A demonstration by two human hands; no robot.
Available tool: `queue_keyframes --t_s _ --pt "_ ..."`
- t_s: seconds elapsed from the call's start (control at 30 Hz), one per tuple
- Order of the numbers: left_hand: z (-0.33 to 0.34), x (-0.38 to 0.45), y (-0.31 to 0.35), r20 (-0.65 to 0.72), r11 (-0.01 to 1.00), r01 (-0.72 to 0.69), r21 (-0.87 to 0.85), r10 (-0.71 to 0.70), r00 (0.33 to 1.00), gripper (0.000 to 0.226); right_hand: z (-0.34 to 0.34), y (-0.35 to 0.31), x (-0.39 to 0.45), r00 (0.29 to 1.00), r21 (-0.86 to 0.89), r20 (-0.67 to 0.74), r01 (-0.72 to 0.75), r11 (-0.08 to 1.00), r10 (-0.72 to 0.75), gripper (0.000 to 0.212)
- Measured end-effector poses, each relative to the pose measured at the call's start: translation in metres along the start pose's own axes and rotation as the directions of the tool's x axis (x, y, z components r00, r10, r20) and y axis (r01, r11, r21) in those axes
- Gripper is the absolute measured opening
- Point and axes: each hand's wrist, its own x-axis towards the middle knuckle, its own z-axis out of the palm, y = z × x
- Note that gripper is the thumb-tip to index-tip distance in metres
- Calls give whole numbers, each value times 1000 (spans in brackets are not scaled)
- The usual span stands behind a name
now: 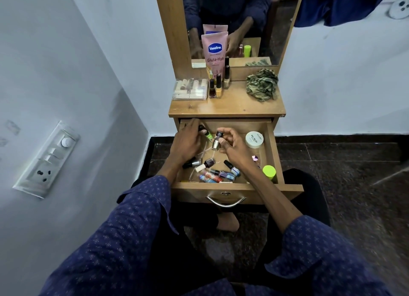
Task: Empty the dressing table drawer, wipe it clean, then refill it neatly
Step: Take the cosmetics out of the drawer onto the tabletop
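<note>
The wooden drawer (272, 149) of the dressing table stands pulled open below me. Inside it, my left hand (188, 140) grips a green nail polish bottle (207, 135) near the back left. Beside it, my right hand (232, 143) holds a silver nail polish bottle (216, 143) by its black cap. Several more nail polish bottles (221, 174) lie scattered toward the drawer's front. A white round jar (254, 139) sits at the back right, and a lime-green capped bottle (269, 172) stands at the front right.
On the tabletop (228, 107) stand a pink Vaseline tube (214, 52), three nail polish bottles (218, 85), a clear box of lipsticks (190, 89) and a crumpled camouflage cloth (262, 84). A mirror (243, 19) rises behind. A wall with a switch panel (47, 160) lies left.
</note>
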Motion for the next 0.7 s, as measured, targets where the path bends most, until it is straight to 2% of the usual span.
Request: queue_keyframes --t_s 0.1,0.2,0.33,0.47,0.57,0.7 --pt "-3 0 3 -49 996 37 -78 -41 998 13 0 1 1 999 -24 -7 39 999 -39 30" --pt "-8 -1 2 -117 981 90 -174 -111 987 10 -1 -1 3 990 -69 -81 111 991 -117 27" --pt "-27 5 3 -213 980 41 -197 -83 974 13 1 -16 10 959 -174 -201 166 971 -200 27" --pt "-63 25 -2 -287 980 38 -197 -95 953 23 11 -54 38 925 -283 -169 287 915 -341 28" --pt "-86 45 -11 -306 991 0 -135 -42 951 24 23 -82 66 902 -345 -143 340 875 -407 31" --pt "-104 65 -24 -274 992 59 -109 -87 958 11 40 -97 98 898 -413 -110 348 841 -426 33"
